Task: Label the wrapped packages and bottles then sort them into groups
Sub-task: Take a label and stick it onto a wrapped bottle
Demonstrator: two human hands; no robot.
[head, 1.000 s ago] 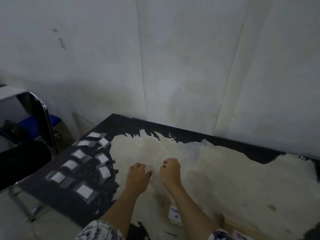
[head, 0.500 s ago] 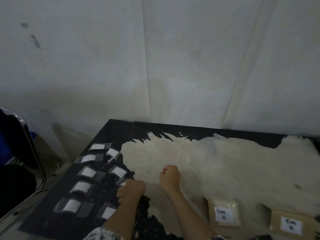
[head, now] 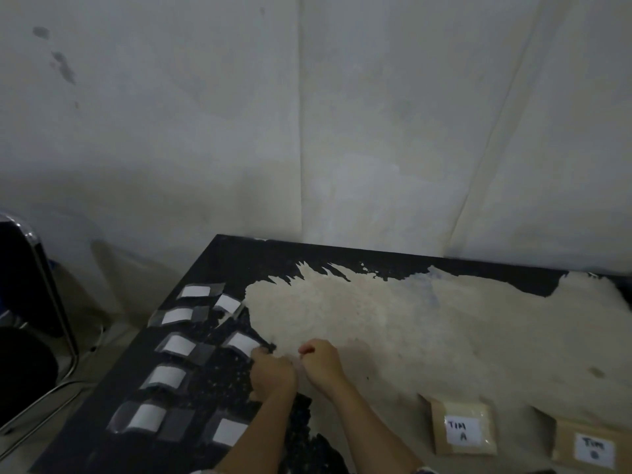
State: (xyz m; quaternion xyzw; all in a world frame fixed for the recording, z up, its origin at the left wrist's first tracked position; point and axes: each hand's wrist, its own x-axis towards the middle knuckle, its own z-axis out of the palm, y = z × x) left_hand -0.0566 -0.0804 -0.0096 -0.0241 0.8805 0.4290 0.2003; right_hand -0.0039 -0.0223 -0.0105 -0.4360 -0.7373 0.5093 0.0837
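Hands sit up and left of the TIM A package (head: pixel 463 427), forearms coming in from the near edge, knuckles up, side by side and almost touching. Right hand (head: pixel 321 362) is balled into a fist with nothing showing in it. Left hand (head: pixel 273 372) is curled too, fingertips right at the corner of a blank white label (head: pixel 243 342), can't tell if it's actually pinching it. More blank labels (head: pixel 178 345) lie further left of that package, TIM B package (head: pixel 593 446) just right of it. Desk (head: pixel 239 265) is black with a big worn pale patch (head: pixel 410 319), white panelled wall (head: pixel 342 131) behind, chrome-framed chair (head: pixel 20 285) way off left
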